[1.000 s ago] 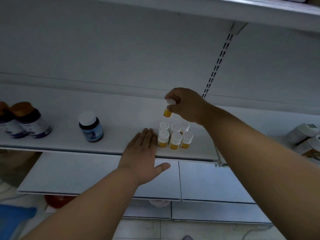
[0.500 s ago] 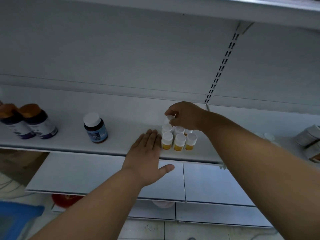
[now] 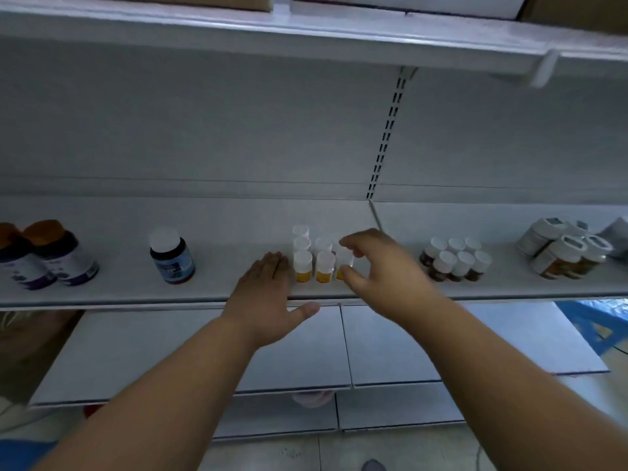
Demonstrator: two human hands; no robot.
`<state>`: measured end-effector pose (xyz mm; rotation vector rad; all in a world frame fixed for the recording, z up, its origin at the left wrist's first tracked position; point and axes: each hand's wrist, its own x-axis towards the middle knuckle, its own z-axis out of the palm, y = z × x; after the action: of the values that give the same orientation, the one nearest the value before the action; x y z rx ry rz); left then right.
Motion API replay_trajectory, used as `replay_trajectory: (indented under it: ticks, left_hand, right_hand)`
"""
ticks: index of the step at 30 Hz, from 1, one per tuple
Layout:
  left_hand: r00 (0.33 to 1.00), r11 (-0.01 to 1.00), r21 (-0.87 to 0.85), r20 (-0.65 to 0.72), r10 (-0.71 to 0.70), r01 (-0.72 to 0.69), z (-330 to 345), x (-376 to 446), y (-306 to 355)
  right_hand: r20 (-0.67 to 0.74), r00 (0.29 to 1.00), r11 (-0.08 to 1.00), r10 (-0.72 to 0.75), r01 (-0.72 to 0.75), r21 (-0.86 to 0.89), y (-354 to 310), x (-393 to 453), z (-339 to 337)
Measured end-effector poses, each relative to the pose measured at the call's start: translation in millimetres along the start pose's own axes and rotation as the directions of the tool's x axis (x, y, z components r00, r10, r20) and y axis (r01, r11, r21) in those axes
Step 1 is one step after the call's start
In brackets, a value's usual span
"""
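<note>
A cluster of small plastic bottles (image 3: 324,266) with white screw caps and yellow labels stands upright near the front edge of the white metal shelf (image 3: 119,283), packed cap to cap in short rows. The left grip (image 3: 268,300) lies flat on the shelf just left of the cluster. Its fingers are straight and together, released and holding nothing, with the fingertips beside the front left bottle and the thumb hanging out over the shelf edge.

The right grip (image 3: 380,270) is at the right side of the cluster, fingers and thumb curved in a C around the front right bottle (image 3: 343,261). The thumb tip is low at the label and the forefinger is above the cap. Blur there hides whether they actually clamp the bottle, so I cannot tell if it is grasped.

Further left on the same shelf stand a dark round bottle with a white cap and blue label (image 3: 172,256) and two dark bottles with orange caps (image 3: 51,256). To the right, well apart from the hands, is a group of brown bottles with white caps (image 3: 455,260). Beyond it is a bundle of pale bottles lying on their sides (image 3: 564,253).
</note>
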<state>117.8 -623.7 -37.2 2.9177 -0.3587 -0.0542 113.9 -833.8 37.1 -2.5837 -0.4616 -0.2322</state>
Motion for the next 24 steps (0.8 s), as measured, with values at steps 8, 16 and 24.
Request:
replay_trajectory:
  ticks: [8,16,24]
  left_hand:
    - [0.879,0.991,-0.027,-0.465,0.103,-0.13,-23.1,-54.0,82.1]
    - [0.927,0.984,-0.053,-0.349,0.14,-0.168,3.8,-6.0,199.2]
    - [0.965,0.999,0.025,-0.259,0.036,-0.031,38.4,38.1,234.7]
  right_hand:
    - [-0.096,0.994,0.996,0.05,-0.057,-0.073,43.7,-76.5,-39.1]
    - [-0.103,0.991,0.993,0.09,-0.097,-0.065,132.4,-90.8,-93.2]
    - [-0.073,0.99,0.981,-0.123,0.11,-0.162,184.7,-43.2,-88.3]
